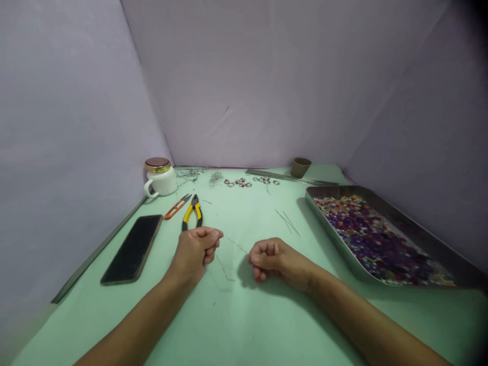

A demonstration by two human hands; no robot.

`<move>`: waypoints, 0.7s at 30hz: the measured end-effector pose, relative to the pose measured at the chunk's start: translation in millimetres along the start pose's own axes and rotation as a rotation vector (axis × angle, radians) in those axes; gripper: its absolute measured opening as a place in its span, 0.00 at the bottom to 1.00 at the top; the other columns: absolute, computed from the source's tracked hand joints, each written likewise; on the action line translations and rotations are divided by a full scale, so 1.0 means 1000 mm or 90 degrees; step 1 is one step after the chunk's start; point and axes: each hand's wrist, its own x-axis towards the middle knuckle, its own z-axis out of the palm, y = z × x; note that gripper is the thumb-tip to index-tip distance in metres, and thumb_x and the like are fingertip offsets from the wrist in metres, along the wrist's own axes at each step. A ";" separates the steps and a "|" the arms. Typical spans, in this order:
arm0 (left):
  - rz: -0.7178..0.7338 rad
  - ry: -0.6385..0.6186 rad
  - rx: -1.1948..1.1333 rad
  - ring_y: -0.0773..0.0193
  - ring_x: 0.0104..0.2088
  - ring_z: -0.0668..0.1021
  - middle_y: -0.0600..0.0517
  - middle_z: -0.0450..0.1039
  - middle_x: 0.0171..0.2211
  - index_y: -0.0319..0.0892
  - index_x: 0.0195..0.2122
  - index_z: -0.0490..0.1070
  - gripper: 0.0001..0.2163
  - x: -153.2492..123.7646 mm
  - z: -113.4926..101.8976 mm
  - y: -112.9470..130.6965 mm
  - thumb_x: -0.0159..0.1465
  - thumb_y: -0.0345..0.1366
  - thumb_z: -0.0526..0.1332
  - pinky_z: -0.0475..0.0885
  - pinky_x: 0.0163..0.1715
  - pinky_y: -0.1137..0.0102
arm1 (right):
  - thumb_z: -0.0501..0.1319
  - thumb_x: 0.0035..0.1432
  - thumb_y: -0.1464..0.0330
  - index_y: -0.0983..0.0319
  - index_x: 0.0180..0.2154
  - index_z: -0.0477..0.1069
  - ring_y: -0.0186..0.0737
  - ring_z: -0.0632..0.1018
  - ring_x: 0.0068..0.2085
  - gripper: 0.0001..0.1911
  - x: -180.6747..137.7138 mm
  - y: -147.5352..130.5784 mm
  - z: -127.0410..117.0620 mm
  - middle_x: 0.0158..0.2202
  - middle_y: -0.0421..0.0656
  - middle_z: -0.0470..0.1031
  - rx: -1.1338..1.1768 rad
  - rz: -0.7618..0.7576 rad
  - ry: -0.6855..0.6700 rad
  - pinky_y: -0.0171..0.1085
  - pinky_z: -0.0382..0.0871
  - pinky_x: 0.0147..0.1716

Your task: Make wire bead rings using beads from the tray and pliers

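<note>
Thin wire (237,246) is between my two hands, mid-table; long axis slants from far left to near right, one end in my right hand (270,258), free stretch aimed at my left fingertips. Right is pinched, thumb on forefinger, other fingers curled. Left hand (199,248) is pinched too, with a bent wire (225,270) out of its lower fingers, running nearer and to the right, kinked at the tip. Can't tell if both are one piece. Room: green table (244,330) runs between my wrists and from right hand over to the tray (331,230) wall; left side is tighter, 1 pliers (201,213) just past my knuckles. Counts: 1 snips (176,207), 1 phone (131,249), 1 lidded mug (162,180), 1 brown cup (301,166) at the back, 1 tray with beads (366,234), too many to count. About 3 loose wires (288,221) past my right hand. Beaded rings (243,182) along the back, two clusters, too small to count.
</note>
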 end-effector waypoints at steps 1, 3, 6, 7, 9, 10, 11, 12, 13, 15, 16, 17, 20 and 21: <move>-0.012 -0.009 -0.012 0.79 0.13 0.57 0.56 0.61 0.15 0.33 0.22 0.70 0.08 0.000 -0.001 0.001 0.45 0.34 0.64 0.47 0.10 0.80 | 0.63 0.45 0.61 0.65 0.30 0.70 0.29 0.70 0.21 0.14 -0.002 -0.002 0.000 0.25 0.43 0.74 0.009 0.006 -0.007 0.31 0.63 0.23; -0.035 -0.023 -0.032 0.80 0.13 0.56 0.57 0.61 0.15 0.33 0.23 0.69 0.08 0.000 -0.002 0.003 0.45 0.33 0.64 0.47 0.10 0.80 | 0.63 0.45 0.60 0.64 0.36 0.71 0.30 0.72 0.24 0.17 -0.004 -0.004 0.002 0.34 0.46 0.75 0.023 0.023 -0.036 0.34 0.66 0.26; -0.048 -0.039 -0.036 0.79 0.13 0.56 0.57 0.61 0.16 0.33 0.23 0.69 0.08 -0.002 -0.001 0.002 0.45 0.33 0.63 0.47 0.10 0.80 | 0.65 0.41 0.61 0.63 0.37 0.72 0.32 0.73 0.27 0.19 -0.007 -0.002 0.013 0.35 0.46 0.74 0.019 0.051 -0.086 0.33 0.67 0.26; -0.048 -0.045 -0.033 0.80 0.13 0.56 0.57 0.61 0.16 0.33 0.23 0.69 0.08 -0.002 0.000 0.001 0.46 0.33 0.63 0.47 0.10 0.80 | 0.66 0.40 0.61 0.64 0.35 0.72 0.32 0.73 0.27 0.18 -0.007 0.000 0.017 0.32 0.45 0.74 0.012 0.053 -0.089 0.32 0.66 0.25; -0.044 -0.047 -0.025 0.80 0.13 0.56 0.57 0.61 0.16 0.33 0.23 0.69 0.08 -0.004 0.001 0.000 0.47 0.34 0.63 0.47 0.10 0.80 | 0.66 0.40 0.61 0.65 0.31 0.73 0.30 0.72 0.24 0.16 -0.006 0.004 0.024 0.26 0.42 0.73 -0.004 0.046 -0.073 0.31 0.65 0.24; -0.042 -0.045 -0.021 0.79 0.13 0.56 0.57 0.61 0.16 0.33 0.24 0.69 0.08 -0.004 0.002 0.000 0.47 0.34 0.63 0.47 0.10 0.80 | 0.66 0.40 0.61 0.65 0.29 0.73 0.29 0.71 0.23 0.15 -0.005 0.005 0.026 0.23 0.40 0.71 -0.011 0.040 -0.059 0.31 0.65 0.23; -0.039 -0.041 -0.017 0.79 0.13 0.56 0.57 0.61 0.16 0.33 0.24 0.69 0.08 -0.005 0.003 0.000 0.47 0.34 0.63 0.47 0.10 0.79 | 0.66 0.40 0.61 0.66 0.28 0.73 0.28 0.70 0.21 0.15 -0.005 0.007 0.027 0.21 0.39 0.70 -0.018 0.036 -0.046 0.31 0.64 0.23; -0.037 -0.038 -0.015 0.79 0.13 0.56 0.57 0.61 0.16 0.33 0.24 0.69 0.08 -0.005 0.003 0.000 0.47 0.34 0.63 0.47 0.10 0.79 | 0.66 0.40 0.61 0.66 0.27 0.73 0.28 0.70 0.21 0.15 -0.005 0.008 0.028 0.20 0.39 0.69 -0.027 0.035 -0.037 0.31 0.64 0.22; -0.034 -0.035 -0.013 0.79 0.13 0.56 0.57 0.61 0.16 0.33 0.24 0.69 0.08 -0.005 0.004 0.000 0.47 0.34 0.63 0.47 0.10 0.79 | 0.66 0.40 0.61 0.67 0.27 0.73 0.28 0.69 0.20 0.15 -0.004 0.008 0.028 0.20 0.38 0.69 -0.036 0.034 -0.033 0.30 0.64 0.22; -0.029 -0.032 -0.012 0.79 0.13 0.57 0.57 0.61 0.16 0.33 0.24 0.69 0.08 -0.005 0.003 0.001 0.47 0.34 0.63 0.48 0.10 0.79 | 0.66 0.40 0.62 0.67 0.27 0.73 0.27 0.69 0.20 0.15 -0.004 0.009 0.027 0.20 0.38 0.69 -0.042 0.032 -0.038 0.30 0.63 0.22; -0.027 -0.030 -0.011 0.79 0.13 0.57 0.57 0.61 0.16 0.33 0.24 0.69 0.08 -0.005 0.003 0.001 0.47 0.34 0.63 0.48 0.10 0.79 | 0.66 0.40 0.62 0.67 0.28 0.73 0.27 0.70 0.20 0.15 -0.004 0.009 0.027 0.20 0.39 0.70 -0.035 0.033 -0.046 0.30 0.63 0.22; -0.025 -0.028 -0.010 0.79 0.13 0.57 0.57 0.61 0.16 0.33 0.24 0.69 0.08 -0.005 0.002 0.000 0.47 0.34 0.63 0.49 0.10 0.79 | 0.66 0.40 0.62 0.67 0.28 0.73 0.27 0.70 0.21 0.15 -0.003 0.010 0.026 0.21 0.39 0.71 -0.024 0.035 -0.055 0.30 0.63 0.23; -0.021 -0.025 -0.010 0.79 0.14 0.58 0.57 0.61 0.17 0.33 0.24 0.69 0.08 -0.003 0.001 0.000 0.47 0.34 0.63 0.49 0.11 0.80 | 0.66 0.40 0.63 0.66 0.29 0.72 0.27 0.71 0.21 0.14 -0.002 0.011 0.025 0.23 0.40 0.72 0.011 0.036 -0.063 0.31 0.64 0.23; -0.018 -0.027 -0.011 0.79 0.14 0.58 0.57 0.61 0.17 0.33 0.24 0.69 0.08 -0.002 0.001 0.000 0.47 0.34 0.63 0.49 0.11 0.80 | 0.66 0.40 0.63 0.66 0.28 0.72 0.27 0.71 0.21 0.14 -0.002 0.011 0.025 0.23 0.40 0.72 0.018 0.037 -0.061 0.31 0.64 0.24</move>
